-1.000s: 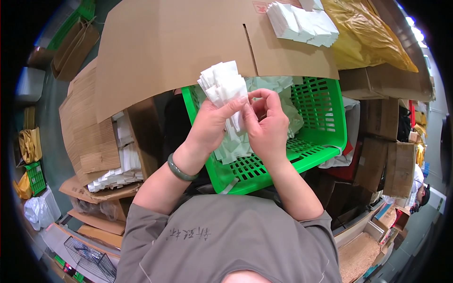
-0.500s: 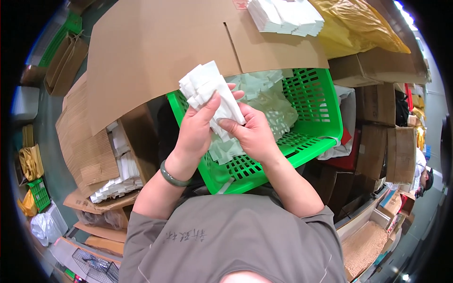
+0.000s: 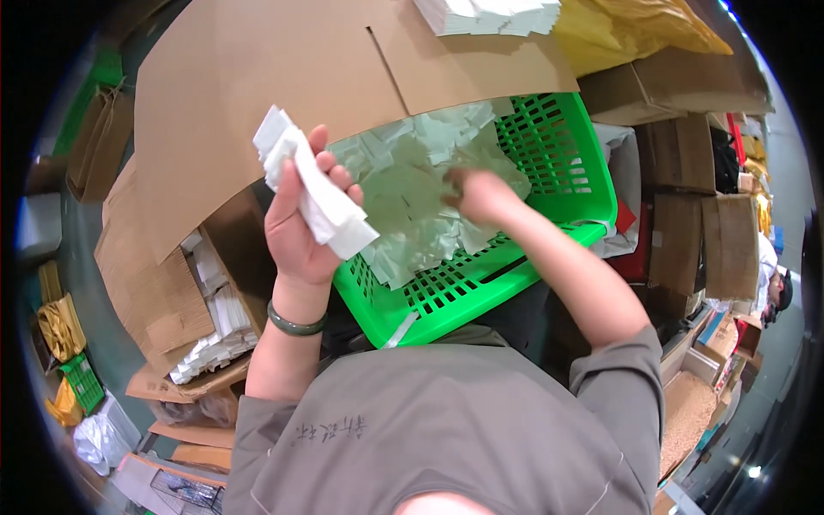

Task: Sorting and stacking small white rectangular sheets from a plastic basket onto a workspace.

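A stack of flat white paper-like sleeves [image 3: 319,197] lies across the palm of my left hand [image 3: 300,223], with the fingers and thumb curled round it. That hand is held over the left rim of the green plastic basket [image 3: 481,300]. Inside the basket is a loose heap of the same kind of pale white sleeves [image 3: 412,184]. My right hand [image 3: 482,199] reaches in over the heap with its fingers bent down; they are blurred and partly in shadow, so whether they grip a sleeve I cannot make out.
A large cardboard sheet [image 3: 257,77] spans the far side, bearing a white stack [image 3: 489,15] and a yellow plastic bag [image 3: 635,34]. At left, an opened carton [image 3: 154,257] holds more white pieces [image 3: 219,335]. Brown boxes [image 3: 678,232] stand piled at right.
My right hand has let go of the white stack and moved right, down into the basket. My left hand has shifted left, still holding the stack. The whole view has shifted slightly.
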Demonstrator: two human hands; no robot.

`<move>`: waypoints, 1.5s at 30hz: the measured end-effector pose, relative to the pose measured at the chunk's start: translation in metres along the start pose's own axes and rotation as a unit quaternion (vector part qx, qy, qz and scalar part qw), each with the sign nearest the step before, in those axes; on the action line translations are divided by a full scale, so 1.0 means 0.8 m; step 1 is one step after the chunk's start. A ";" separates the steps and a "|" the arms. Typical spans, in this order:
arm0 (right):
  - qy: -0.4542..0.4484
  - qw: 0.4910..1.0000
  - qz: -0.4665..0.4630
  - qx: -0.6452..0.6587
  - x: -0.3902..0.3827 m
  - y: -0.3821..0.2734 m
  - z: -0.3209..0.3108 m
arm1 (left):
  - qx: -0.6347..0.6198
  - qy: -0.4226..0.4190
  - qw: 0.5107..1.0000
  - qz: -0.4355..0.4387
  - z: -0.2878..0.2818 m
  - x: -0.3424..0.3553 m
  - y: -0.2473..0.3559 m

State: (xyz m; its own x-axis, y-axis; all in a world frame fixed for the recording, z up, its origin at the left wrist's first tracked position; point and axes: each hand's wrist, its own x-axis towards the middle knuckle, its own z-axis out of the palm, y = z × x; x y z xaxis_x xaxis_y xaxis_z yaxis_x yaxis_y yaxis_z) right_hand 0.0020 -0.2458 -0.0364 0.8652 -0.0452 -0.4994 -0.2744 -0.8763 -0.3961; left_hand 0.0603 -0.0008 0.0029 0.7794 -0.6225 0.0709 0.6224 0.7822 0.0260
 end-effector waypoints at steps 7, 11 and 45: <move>0.230 0.918 0.152 0.284 0.145 -0.024 0.047 | 0.012 0.011 1.000 -0.020 -0.002 0.004 -0.006; 0.208 0.898 0.154 0.356 0.165 -0.056 0.048 | 0.029 0.018 0.999 -0.014 0.000 -0.001 -0.002; 0.077 0.755 0.090 0.645 -0.096 -0.053 -0.035 | 0.347 0.247 0.904 0.033 0.023 0.015 -0.035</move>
State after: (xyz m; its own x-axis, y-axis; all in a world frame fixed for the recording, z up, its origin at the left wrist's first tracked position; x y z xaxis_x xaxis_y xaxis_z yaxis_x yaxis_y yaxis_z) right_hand -0.0406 -0.2187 0.0405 0.7769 -0.2506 -0.5776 -0.4867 0.3430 -0.8034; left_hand 0.0508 -0.0293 0.0214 0.8569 -0.3737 -0.3551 0.5121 0.5380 0.6695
